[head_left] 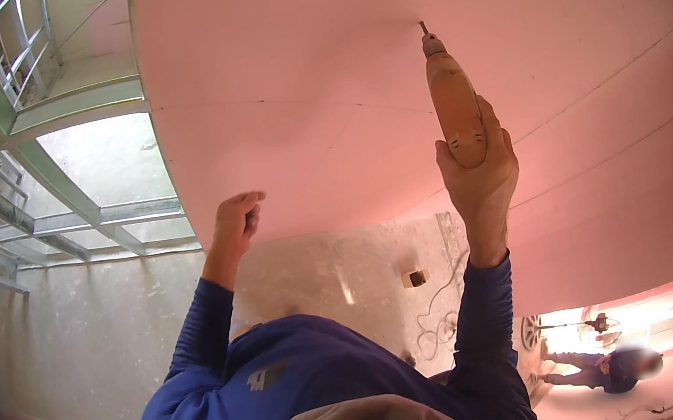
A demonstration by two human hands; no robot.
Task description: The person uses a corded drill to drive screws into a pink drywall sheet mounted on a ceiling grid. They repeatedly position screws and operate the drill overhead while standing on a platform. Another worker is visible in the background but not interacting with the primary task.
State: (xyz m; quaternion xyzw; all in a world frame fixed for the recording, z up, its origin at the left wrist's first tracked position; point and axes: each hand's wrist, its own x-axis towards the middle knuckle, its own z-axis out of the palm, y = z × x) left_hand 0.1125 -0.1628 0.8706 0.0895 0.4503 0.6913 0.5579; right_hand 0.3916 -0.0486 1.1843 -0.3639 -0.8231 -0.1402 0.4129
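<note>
My right hand [478, 164] is wrapped round the back of an orange screw gun [453, 97], which points up and away from me. The tool's narrow tip meets the large pink drywall sheet [280, 32] in the upper right part of the view. Lower and to the left, my left hand [238, 219] is held in front of the board's lower edge, fingers curled together. What those fingers hold, if anything, is hidden.
A metal stud frame [23, 147] stands on the left. On the concrete floor [106, 320] lie a small box [416, 278] and a loose cable [432, 327]. Another person [621, 367] is at the lower right, near a fan [531, 331].
</note>
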